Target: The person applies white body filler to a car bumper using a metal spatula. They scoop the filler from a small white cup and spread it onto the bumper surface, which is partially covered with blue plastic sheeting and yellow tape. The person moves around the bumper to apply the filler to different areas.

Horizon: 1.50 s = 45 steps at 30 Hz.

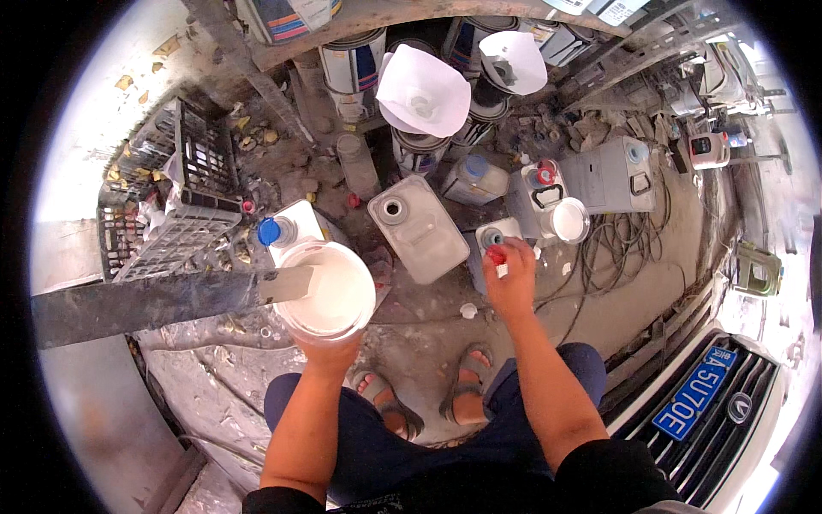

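Note:
My left hand point(332, 349) grips a clear plastic cup point(336, 295) from below, held up in front of me. Pale cream liquid fills part of it, and the pale end of a flat strip point(291, 284) reaches over its rim. The fingers of my right hand point(511, 278) pinch a small red cap point(496, 254) with a white part under it. That cap is beside the uncapped neck point(490, 237) of a metal can, which my hand partly hides. Between my hands stands a large greyish can point(421, 231) with an open spout; a can with a blue cap point(270, 230) is behind the cup.
A dark bar point(154, 307) crosses in from the left toward the cup. Black plastic crates point(175, 214) stand far left. White paper funnels point(424, 90) top paint tins at the back. A white tub point(568, 220), coiled cables point(629, 248) and a car's front grille point(711, 411) are right.

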Each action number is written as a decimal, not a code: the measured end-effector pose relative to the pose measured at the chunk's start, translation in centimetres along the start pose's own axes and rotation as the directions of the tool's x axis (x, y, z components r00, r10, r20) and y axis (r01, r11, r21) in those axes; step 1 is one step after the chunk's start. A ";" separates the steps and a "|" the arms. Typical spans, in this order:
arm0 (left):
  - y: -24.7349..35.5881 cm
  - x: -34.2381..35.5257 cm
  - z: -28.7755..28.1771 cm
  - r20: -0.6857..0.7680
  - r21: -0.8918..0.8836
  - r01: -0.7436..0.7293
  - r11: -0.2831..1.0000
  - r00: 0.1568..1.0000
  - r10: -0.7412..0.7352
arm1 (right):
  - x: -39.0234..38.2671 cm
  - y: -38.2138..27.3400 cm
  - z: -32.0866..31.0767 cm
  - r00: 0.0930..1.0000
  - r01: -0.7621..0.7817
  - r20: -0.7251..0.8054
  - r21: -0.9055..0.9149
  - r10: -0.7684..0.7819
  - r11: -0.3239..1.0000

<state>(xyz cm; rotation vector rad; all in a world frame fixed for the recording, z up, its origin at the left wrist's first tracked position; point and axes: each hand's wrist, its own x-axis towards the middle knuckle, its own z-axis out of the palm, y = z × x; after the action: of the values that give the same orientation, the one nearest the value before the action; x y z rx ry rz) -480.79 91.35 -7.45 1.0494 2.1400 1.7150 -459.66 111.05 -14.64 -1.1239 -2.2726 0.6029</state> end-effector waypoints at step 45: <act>-0.5 2.1 7.9 0.250 -0.357 0.132 0.925 0.967 -0.042 | 0.5 -3.9 -16.2 0.788 0.173 0.570 -0.569 0.234 0.804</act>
<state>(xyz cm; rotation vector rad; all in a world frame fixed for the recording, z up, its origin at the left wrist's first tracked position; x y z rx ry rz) -478.10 98.77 -9.73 0.9764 1.6085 1.7573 -451.92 111.83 0.13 -1.3991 -3.1818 0.2688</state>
